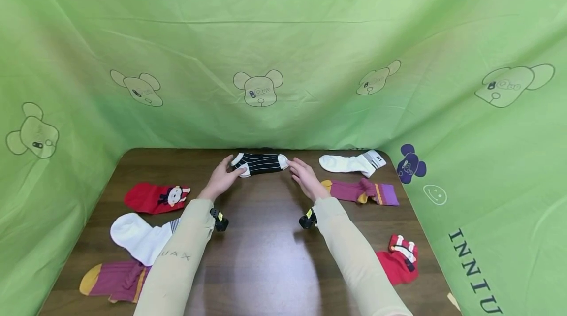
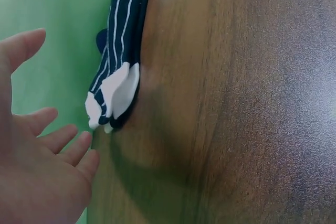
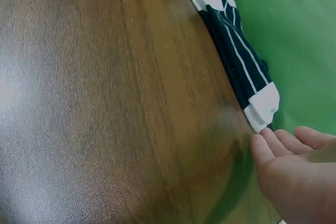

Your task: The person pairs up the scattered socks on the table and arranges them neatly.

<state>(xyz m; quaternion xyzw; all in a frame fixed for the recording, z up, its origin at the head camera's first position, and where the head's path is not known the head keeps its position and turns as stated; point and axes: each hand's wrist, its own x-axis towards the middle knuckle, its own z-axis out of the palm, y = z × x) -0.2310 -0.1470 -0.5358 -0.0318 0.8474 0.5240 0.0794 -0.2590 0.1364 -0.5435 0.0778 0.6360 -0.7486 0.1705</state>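
Note:
A black sock with white stripes and white toe and heel (image 1: 262, 163) lies flat near the table's far edge; in both wrist views it looks like two layers (image 2: 126, 30) (image 3: 239, 59). My left hand (image 1: 221, 178) is at its cuff and heel end, and the left wrist view shows that hand (image 2: 50, 166) with fingers spread, a small gap from the sock. At the toe end is my right hand (image 1: 306, 178); in the right wrist view its fingertips are right beside the white toe, the hand (image 3: 299, 166) relaxed. Whether they touch it, I cannot tell.
On the left lie a red sock (image 1: 148, 198), a white sock (image 1: 139, 237) and a purple sock (image 1: 117, 277). To the right are a white sock (image 1: 345, 164), a purple sock (image 1: 350, 191) and a red sock (image 1: 396, 264). Green cloth (image 1: 283, 124) hangs behind the table.

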